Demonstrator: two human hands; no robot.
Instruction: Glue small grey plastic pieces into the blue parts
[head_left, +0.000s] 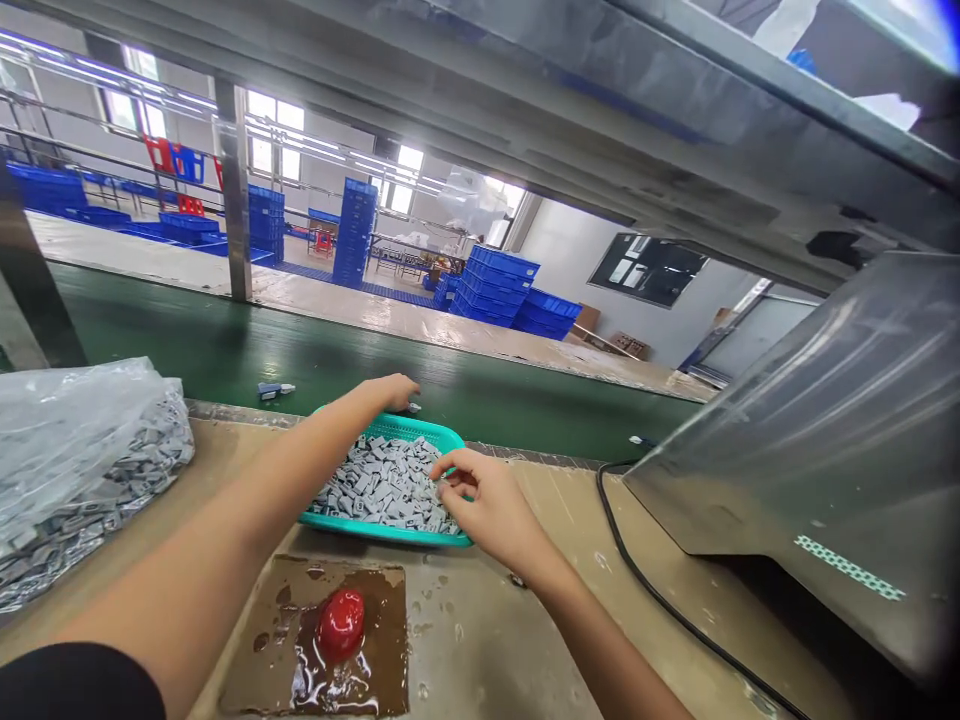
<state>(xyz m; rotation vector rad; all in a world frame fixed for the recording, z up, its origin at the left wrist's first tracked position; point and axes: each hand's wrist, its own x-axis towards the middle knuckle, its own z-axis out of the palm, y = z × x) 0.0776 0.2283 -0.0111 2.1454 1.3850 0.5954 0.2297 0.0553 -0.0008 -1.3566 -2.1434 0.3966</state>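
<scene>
A turquoise basket [390,536] full of small grey plastic pieces [386,482] stands on the tan bench beside the green conveyor belt. My left hand [397,391] reaches past the basket's far rim, over the belt, with a small white-tipped part [413,407] at its fingers; whether it grips the part is hidden. Over the basket's right side, my right hand [469,487] has its thumb and forefinger curled close together. Anything between those fingertips is too small to make out. Nearer to me lies a wet red lump [341,625] on a brown, wet square plate [390,640].
A clear plastic bag [90,450] of grey pieces lies at the left. Blue-and-white parts [275,390] sit on the green belt [525,395]. A black cable [645,570] and a slanted metal housing [810,450] are at the right, with a metal shelf overhead.
</scene>
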